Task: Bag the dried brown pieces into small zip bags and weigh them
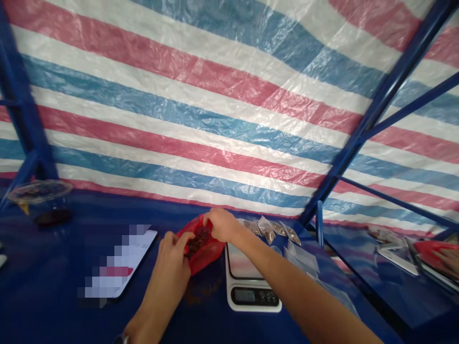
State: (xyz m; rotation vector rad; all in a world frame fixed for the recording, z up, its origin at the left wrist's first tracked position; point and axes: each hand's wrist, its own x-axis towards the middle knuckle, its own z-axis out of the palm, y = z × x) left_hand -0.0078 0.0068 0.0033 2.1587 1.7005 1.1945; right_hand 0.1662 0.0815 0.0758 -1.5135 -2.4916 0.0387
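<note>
Currently your curled left hand [174, 255] and right hand [222, 225] grip the edges of a thin red plastic bag [212, 251] holding dark lumps [199, 241], perhaps dried fruit, left of a white digital scale [253, 296] with a bare pan; small filled clear packets [268, 230] lie beyond
</note>
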